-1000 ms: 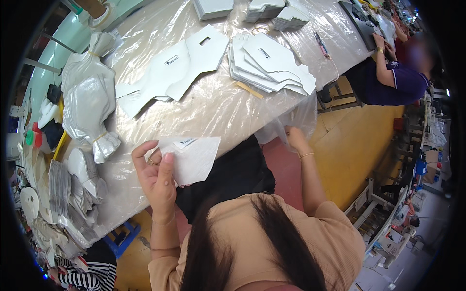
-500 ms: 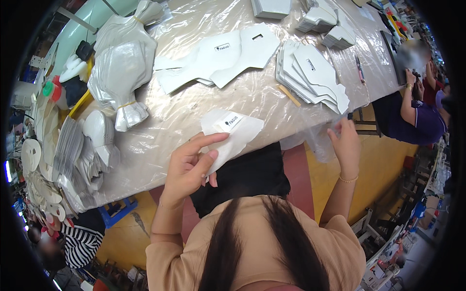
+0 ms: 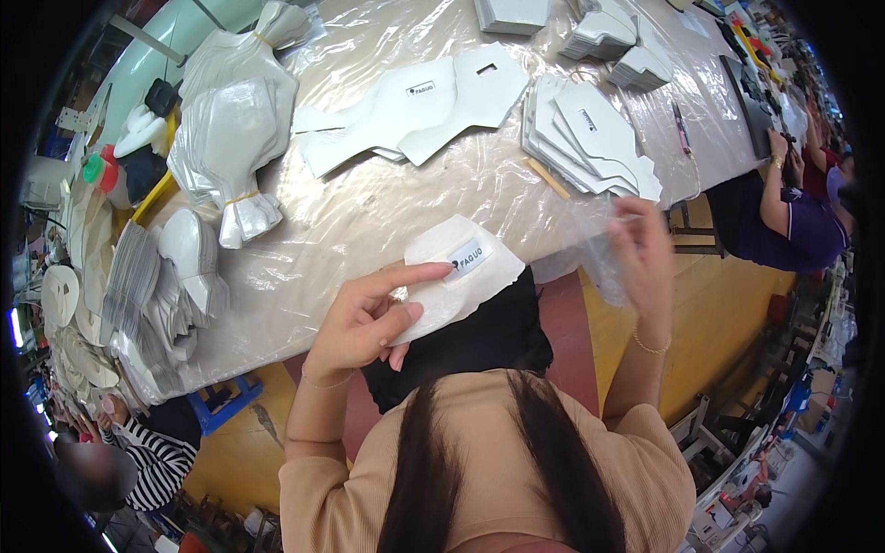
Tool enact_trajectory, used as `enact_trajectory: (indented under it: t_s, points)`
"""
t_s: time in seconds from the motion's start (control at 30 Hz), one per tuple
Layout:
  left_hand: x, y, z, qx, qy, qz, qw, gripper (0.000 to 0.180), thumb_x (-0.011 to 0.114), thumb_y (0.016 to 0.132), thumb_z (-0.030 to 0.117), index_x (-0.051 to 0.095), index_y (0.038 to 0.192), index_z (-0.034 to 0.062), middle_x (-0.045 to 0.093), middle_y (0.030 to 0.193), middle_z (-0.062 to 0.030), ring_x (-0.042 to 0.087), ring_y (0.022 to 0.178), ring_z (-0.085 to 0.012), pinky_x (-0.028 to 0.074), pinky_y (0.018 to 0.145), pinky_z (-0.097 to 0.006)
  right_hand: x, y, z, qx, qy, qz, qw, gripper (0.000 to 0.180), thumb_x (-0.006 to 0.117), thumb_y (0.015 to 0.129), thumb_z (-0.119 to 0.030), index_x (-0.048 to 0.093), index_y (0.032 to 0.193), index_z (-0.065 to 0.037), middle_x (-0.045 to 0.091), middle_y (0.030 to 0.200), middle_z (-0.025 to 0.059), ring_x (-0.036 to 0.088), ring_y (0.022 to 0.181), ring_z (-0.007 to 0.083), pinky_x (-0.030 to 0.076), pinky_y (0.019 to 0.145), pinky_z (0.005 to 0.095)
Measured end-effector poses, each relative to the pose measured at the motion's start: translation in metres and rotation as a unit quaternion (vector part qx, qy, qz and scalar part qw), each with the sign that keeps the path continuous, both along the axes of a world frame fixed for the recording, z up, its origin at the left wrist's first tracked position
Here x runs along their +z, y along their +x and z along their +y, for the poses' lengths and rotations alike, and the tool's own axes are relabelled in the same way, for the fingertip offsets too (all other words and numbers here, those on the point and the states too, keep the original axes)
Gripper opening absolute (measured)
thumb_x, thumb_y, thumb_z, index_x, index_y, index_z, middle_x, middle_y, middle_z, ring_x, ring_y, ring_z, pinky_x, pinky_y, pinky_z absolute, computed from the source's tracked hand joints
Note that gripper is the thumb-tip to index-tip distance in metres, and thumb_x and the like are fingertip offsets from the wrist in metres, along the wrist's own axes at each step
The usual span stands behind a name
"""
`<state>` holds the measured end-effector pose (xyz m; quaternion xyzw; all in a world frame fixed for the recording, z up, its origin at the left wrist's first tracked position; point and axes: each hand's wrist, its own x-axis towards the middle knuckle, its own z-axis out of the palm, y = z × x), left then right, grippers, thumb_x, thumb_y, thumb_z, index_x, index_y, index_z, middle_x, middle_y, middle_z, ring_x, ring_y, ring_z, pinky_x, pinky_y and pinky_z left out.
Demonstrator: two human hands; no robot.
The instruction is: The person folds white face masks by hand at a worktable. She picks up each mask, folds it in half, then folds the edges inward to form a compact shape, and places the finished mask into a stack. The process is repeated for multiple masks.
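My left hand (image 3: 364, 318) pinches the white piece (image 3: 484, 288); I'd keep it flat. Whether my right hand (image 3: 643, 258) holds the clear plastic (image 3: 597, 253), I can't tell.

Workshop interior, plastic-covered counter (image 3: 267, 318), yellow floor (image 3: 714, 318) with a red strip (image 3: 566, 336).
Counter runs diagonally, rising to the right; clear sheeting (image 3: 350, 205) on it is wrinkled, strong overhead-type glare in streaks. Red strip shows below its near edge, yellow either side. Blue stool (image 3: 226, 407) at lower left, dark stool frame (image 3: 693, 236) near the counter's right end. Pale green curved surface (image 3: 136, 72) upper left, grey metal bar (image 3: 147, 39) in front. Far right: grey floor (image 3: 782, 502), cluttered, detail too small. Bright light (image 3: 16, 327) at left rim.
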<state>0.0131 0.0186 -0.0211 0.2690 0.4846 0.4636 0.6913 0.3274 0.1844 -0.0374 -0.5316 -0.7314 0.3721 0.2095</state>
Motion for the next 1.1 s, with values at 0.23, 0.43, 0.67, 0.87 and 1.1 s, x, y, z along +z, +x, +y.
enact_trajectory:
  t_s: [0.23, 0.43, 0.67, 0.87, 1.1]
  points:
    - [0.005, -0.003, -0.004, -0.041, 0.019, 0.035, 0.998, 0.045, 0.05, 0.091, -0.006, 0.061, 0.134, 0.0017, 0.06, 0.113, -0.0117, 0.053, 0.051, -0.0056, 0.043, 0.044, -0.018, -0.016, -0.1, -0.027, 0.15, -0.474, 0.311, 0.81, 0.051, 0.049, 0.105, -0.042, 0.061, 0.126, 0.003, 0.067, 0.109, 0.0059, 0.059, 0.1, 0.0115, 0.048, 0.091, 0.0301]
    - [0.003, -0.004, -0.008, 0.049, -0.019, 0.178, 0.983, 0.056, 0.059, 0.091, 0.001, 0.05, 0.145, 0.0095, 0.06, 0.11, -0.0112, 0.055, 0.052, -0.0059, 0.046, 0.044, -0.021, -0.019, -0.116, -0.023, 0.118, -0.314, 0.324, 0.885, 0.018, 0.072, 0.094, -0.016, 0.063, 0.097, 0.0, 0.066, 0.084, -0.0019, 0.058, 0.073, 0.0023, 0.048, 0.065, 0.0192]
    - [-0.034, -0.035, -0.012, 0.038, -0.099, 0.243, 0.964, 0.047, 0.07, 0.089, 0.005, 0.058, 0.134, 0.0058, 0.059, 0.085, -0.0031, 0.06, 0.055, -0.0086, 0.048, 0.046, -0.023, -0.056, -0.132, -0.009, 0.076, -0.119, 0.103, 0.985, 0.021, 0.071, 0.093, -0.02, 0.064, 0.093, 0.0, 0.066, 0.077, 0.0063, 0.06, 0.064, 0.0102, 0.046, 0.057, 0.0282]
    - [-0.06, -0.049, -0.017, 0.091, -0.125, 0.257, 0.954, 0.035, 0.069, 0.087, 0.002, 0.063, 0.122, 0.0031, 0.058, 0.081, -0.0024, 0.063, 0.059, -0.0096, 0.047, 0.047, -0.023, -0.082, -0.146, -0.012, 0.107, 0.148, 0.051, 0.982, 0.025, 0.074, 0.09, -0.022, 0.064, 0.096, 0.0, 0.064, 0.077, 0.0144, 0.055, 0.062, 0.0227, 0.045, 0.058, 0.0326]
    - [-0.046, -0.048, -0.028, 0.076, -0.099, 0.402, 0.907, 0.036, 0.072, 0.085, 0.008, 0.065, 0.121, 0.006, 0.057, 0.076, -0.0042, 0.058, 0.055, -0.0089, 0.045, 0.052, -0.026, -0.075, -0.141, -0.014, 0.096, 0.121, 0.035, 0.987, 0.031, 0.079, 0.086, -0.024, 0.06, 0.093, -0.001, 0.057, 0.071, 0.0082, 0.048, 0.058, 0.0163, 0.043, 0.056, 0.0295]
